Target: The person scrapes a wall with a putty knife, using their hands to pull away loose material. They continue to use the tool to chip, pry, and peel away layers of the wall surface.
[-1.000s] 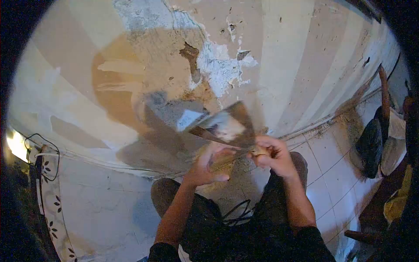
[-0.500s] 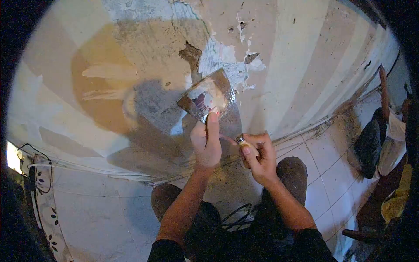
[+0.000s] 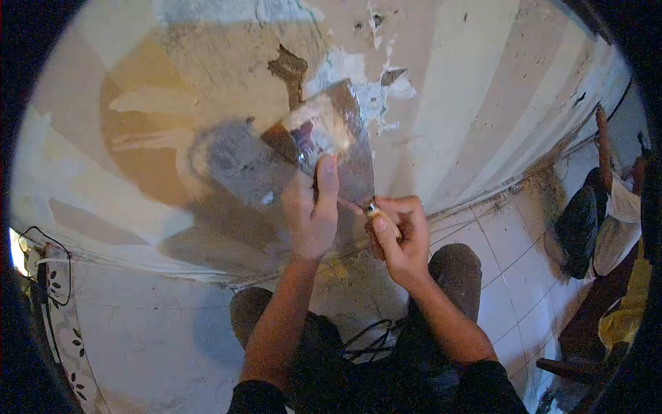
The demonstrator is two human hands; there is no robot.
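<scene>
Peeling, patched wall [image 3: 207,62] fills my view above the tiled floor [image 3: 510,255]. My right hand [image 3: 398,238] is closed around the handle of a wide putty knife [image 3: 355,148], its blade raised against the wall. My left hand [image 3: 310,210] grips a smaller scraper [image 3: 307,134], fingers curled, thumb stretched up along its blade, which lies across the wide knife.

Cream-striped wall [image 3: 455,90], white floor tiles [image 3: 517,276]

Black short sleeves, dark trousers.
</scene>
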